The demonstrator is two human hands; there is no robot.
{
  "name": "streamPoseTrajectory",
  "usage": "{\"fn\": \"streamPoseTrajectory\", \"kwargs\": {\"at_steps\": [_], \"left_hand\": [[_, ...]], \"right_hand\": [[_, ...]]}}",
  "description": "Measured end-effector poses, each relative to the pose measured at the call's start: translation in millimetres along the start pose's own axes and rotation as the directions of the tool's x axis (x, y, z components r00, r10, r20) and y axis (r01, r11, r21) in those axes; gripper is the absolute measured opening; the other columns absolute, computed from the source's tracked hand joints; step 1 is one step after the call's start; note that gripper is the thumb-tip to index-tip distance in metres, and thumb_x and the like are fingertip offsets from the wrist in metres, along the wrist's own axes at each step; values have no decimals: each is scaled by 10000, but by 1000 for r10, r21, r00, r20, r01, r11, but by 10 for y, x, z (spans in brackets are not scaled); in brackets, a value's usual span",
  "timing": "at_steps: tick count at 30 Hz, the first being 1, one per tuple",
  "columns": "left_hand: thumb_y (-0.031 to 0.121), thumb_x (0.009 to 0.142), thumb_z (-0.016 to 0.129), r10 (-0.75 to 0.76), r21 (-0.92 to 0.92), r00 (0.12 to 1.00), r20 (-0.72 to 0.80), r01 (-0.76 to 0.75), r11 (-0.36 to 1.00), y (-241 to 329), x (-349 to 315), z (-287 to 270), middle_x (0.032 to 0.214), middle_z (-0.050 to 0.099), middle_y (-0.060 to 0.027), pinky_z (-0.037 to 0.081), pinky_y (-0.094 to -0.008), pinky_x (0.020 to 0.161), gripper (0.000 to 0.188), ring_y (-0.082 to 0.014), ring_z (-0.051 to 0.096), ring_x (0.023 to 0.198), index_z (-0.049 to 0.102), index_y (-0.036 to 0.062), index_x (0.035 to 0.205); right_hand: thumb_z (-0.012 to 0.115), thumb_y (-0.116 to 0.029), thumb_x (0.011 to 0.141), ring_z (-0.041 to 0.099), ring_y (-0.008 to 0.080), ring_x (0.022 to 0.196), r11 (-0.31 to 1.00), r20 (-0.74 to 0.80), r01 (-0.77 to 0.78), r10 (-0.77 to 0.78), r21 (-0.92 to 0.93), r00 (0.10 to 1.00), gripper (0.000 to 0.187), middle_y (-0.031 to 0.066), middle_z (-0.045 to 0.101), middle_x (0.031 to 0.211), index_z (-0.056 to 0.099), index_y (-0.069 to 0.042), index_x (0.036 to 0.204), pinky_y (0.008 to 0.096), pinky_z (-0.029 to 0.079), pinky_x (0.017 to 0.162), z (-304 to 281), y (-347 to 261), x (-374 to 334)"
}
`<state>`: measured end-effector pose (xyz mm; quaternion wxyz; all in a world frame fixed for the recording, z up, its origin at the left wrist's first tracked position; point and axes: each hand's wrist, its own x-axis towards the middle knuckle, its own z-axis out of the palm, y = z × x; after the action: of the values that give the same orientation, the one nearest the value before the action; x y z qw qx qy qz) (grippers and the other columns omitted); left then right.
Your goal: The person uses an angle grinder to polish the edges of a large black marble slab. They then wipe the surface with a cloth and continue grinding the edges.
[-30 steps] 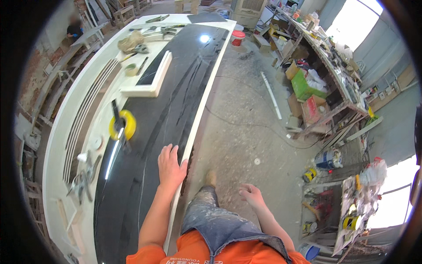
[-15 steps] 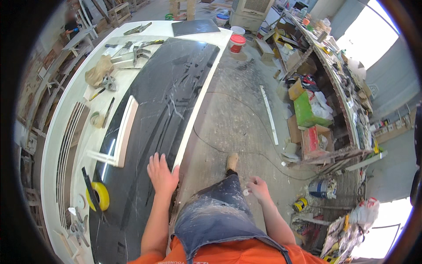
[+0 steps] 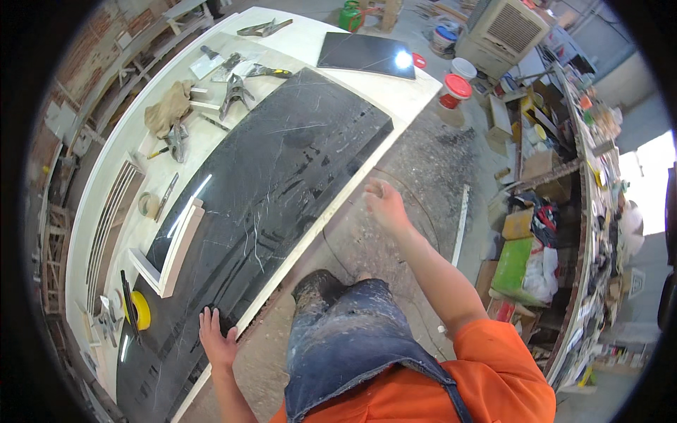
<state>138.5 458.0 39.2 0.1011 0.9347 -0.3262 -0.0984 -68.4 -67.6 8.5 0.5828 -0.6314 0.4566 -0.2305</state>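
A dusty workshop floor [image 3: 451, 151] runs beneath everything, and a long white table [image 3: 415, 102] stands on it at the person's left. Along the right side runs a cluttered workbench [image 3: 589, 218] with loaded shelves below. The main thing at hand, a big black stone slab [image 3: 282, 162] with pale veins, lies flat on the table along its near edge. Beyond the table's far corner stands a beige air cooler [image 3: 504, 35]. A smaller black panel [image 3: 360, 53] lies at the table's far end, apart from the slab. A white L-shaped piece of 2 bars [image 3: 182, 247] lies across the slab's left edge. The left hand [image 3: 218, 342] rests on the slab near its edge, fingers slightly apart and clamped on nothing. The right hand [image 3: 386, 203] hangs above the floor just beside the table, fingers curled; whether they close on anything I cannot tell. A brown cloth [image 3: 163, 109] sits among tools on the table, and a red-lidded bucket [image 3: 457, 88] stands on the floor. Smallest are 2 rolls: yellow tape [image 3: 141, 311] at the slab's left edge and pale tape [image 3: 143, 204] on the table.
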Motion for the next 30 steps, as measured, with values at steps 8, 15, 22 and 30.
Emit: {"fn": "streamPoseTrajectory", "kwargs": {"at_steps": [8, 15, 22, 30], "left_hand": [[208, 806, 808, 31, -13, 999, 11, -31, 999, 81, -6, 31, 1623, 404, -208, 292, -536, 1209, 762, -449, 337, 1508, 513, 46, 1489], [224, 841, 775, 24, 9, 1000, 10, -24, 1000, 115, -41, 28, 1629, 391, -217, 287, -552, 1210, 759, -473, 335, 1502, 481, 36, 1515], [24, 820, 744, -197, -26, 980, 12, 197, 980, 421, -6, 67, 1632, 381, -209, 310, -512, 1222, 769, -434, 346, 1501, 462, 66, 1534], [174, 904, 770, -772, -147, 607, -189, 760, 633, 854, -284, 582, 1520, 498, -238, 375, -472, 1174, 673, -400, 475, 1406, 487, 5, 1491]], "right_hand": [[649, -73, 941, 665, 275, 1169, 889, 130, -260, 227, 378, 965, 701, 211, 599, 1367, 332, 89, 1545, 384, 576, 925, 82, -114, 475], [639, -70, 941, 681, 259, 1108, 876, 93, -319, 307, 363, 947, 648, 184, 619, 1347, 390, 45, 1528, 340, 579, 856, -131, -372, 531], [622, -50, 924, 694, 210, 972, 941, -68, -248, 270, 228, 961, 584, 164, 655, 1284, 474, 41, 1482, 314, 579, 767, -601, -464, 1224], [605, -26, 923, 645, 164, 777, 978, -36, -135, 131, -161, 991, 570, 107, 661, 1009, 503, 39, 1480, 293, 541, 649, -987, -369, 2236]]}}
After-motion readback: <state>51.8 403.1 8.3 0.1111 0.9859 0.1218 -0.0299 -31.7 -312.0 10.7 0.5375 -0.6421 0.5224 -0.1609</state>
